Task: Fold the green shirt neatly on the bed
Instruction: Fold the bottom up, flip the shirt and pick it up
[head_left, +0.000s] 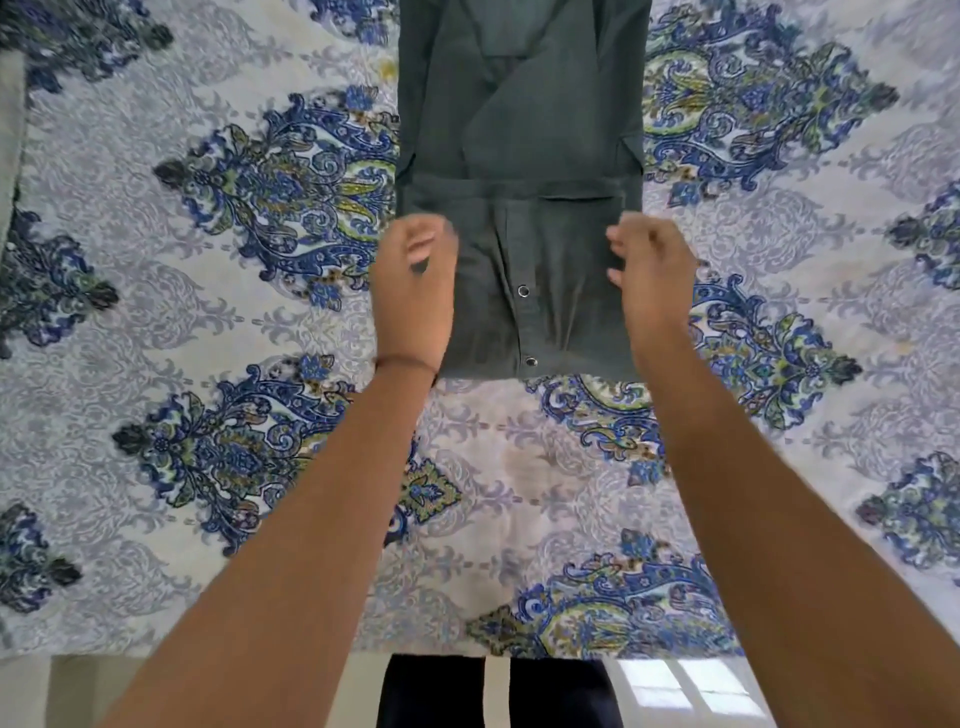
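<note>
Floor: at the bottom edge you see a strip of pale floor (691, 691) with a window's light on it, and your dark trousers (498, 691), cut off by the frame.
Arms: two bare forearms reach forward; your elbows are out of frame. A thin band (405, 362) circles your left wrist.
Bed: the patterned sheet (208, 338), blue and green medallions on white, fills nearly the whole view; its near edge shows, the other sides run out of frame.
Left hand: your left hand (415, 291) sits at the left edge of the shirt, fingers curled inward. It is motion-blurred, so you cannot tell whether it pinches the cloth or only hovers.
Right hand: your right hand (649, 260) sits at the right edge, fingers loosely curled, equally blurred; grip cannot be told. The two hands are apart, one at each side.
Shirt: one green shirt (519, 130) lies flat in the middle of the bed as a long narrow strip, sides turned in. Its far end is cut off by the top edge.
Snaps: two metal snaps (523, 291) show on the near placket; any others are hidden.
Pocket: one pocket flap (576, 200) shows between your hands.
</note>
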